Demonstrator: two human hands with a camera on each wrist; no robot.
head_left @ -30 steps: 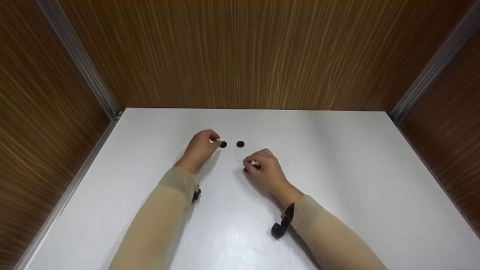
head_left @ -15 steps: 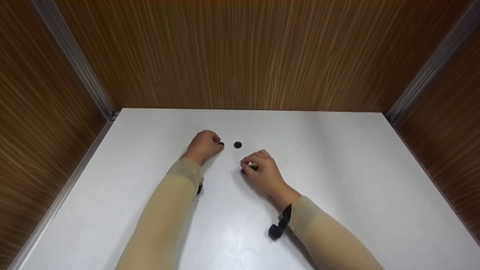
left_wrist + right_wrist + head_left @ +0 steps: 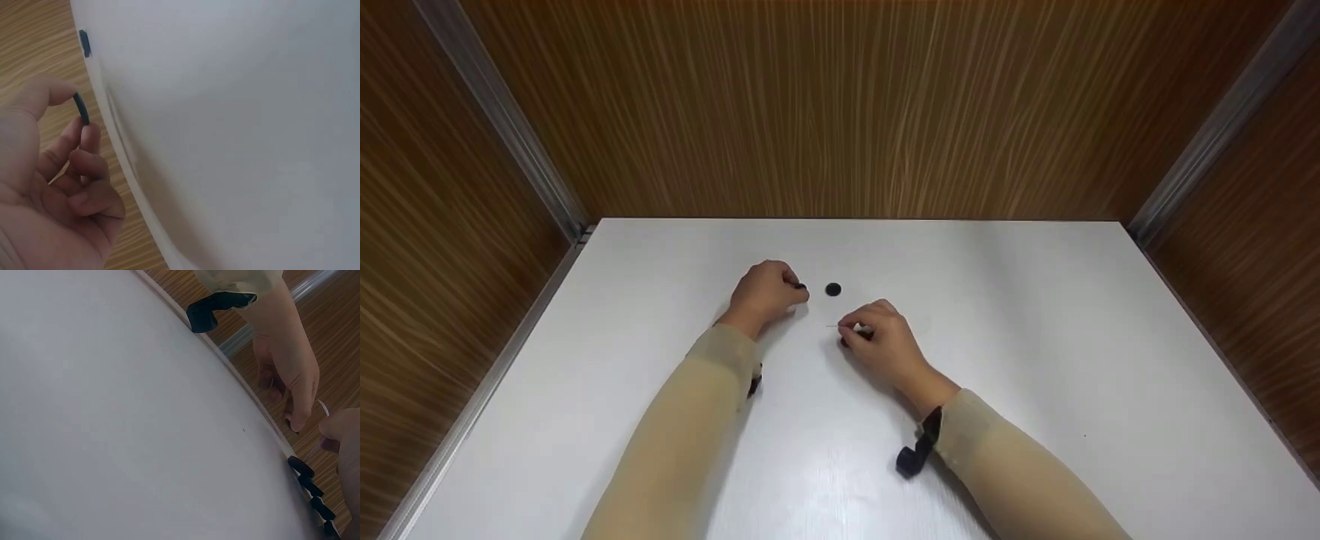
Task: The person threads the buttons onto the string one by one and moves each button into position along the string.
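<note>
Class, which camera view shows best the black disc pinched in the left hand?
The left wrist view: the black disc stands edge-on between thumb and fingertip of the left hand. The head view shows only a dark sliver at the fingertips; the right wrist view shows no clear disc.

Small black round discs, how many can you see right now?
2 plainly: one small black round disc lies alone on the white table; another is pinched in the left hand. More dark pieces by the right hand may be discs too.

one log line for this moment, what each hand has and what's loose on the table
left hand: pinches black button | right hand: pinches thin needle | loose: second black button on white table
</note>
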